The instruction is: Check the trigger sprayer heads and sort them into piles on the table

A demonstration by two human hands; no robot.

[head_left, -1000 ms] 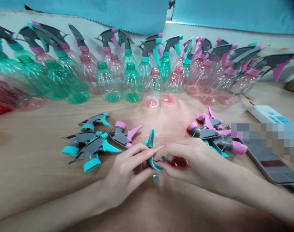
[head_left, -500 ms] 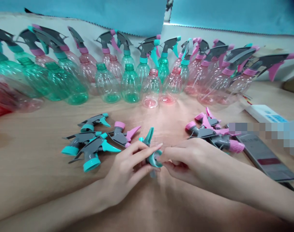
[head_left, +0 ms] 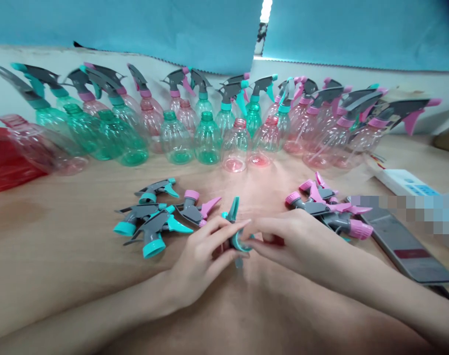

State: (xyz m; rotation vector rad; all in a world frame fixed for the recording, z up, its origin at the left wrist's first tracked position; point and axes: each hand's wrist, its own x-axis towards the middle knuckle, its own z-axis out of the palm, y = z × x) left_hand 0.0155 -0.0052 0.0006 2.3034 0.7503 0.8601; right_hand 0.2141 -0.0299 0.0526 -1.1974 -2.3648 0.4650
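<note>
Between the fingers and thumb of my left hand [head_left: 204, 256] is a grey trigger spray head [head_left: 233, 209] with a teal trigger and collar, its collar opening turned to the right. The fingertips of my right hand [head_left: 293, 234] are pinched together at that opening; whatever they hold, if anything, is hidden. Left of my hands lie several loose teal-and-grey spray heads [head_left: 154, 246] and a pink-and-grey one [head_left: 190, 209]. A heap of pink-and-grey spray heads [head_left: 320, 202] lies beyond my right hand.
Along the back stand clear green bottles [head_left: 208, 140] and pink bottles [head_left: 236, 148], several topped with spray heads. A red bag [head_left: 10, 170] lies at the far left. On the right are a phone-like slab [head_left: 412, 251] and a white box [head_left: 407, 181]. Blue cloth [head_left: 154, 29] hangs behind.
The view has tilted up and shifted slightly left, showing more of the red bag. My left hand keeps the spray head; my right fingertips have shifted slightly at its collar.
</note>
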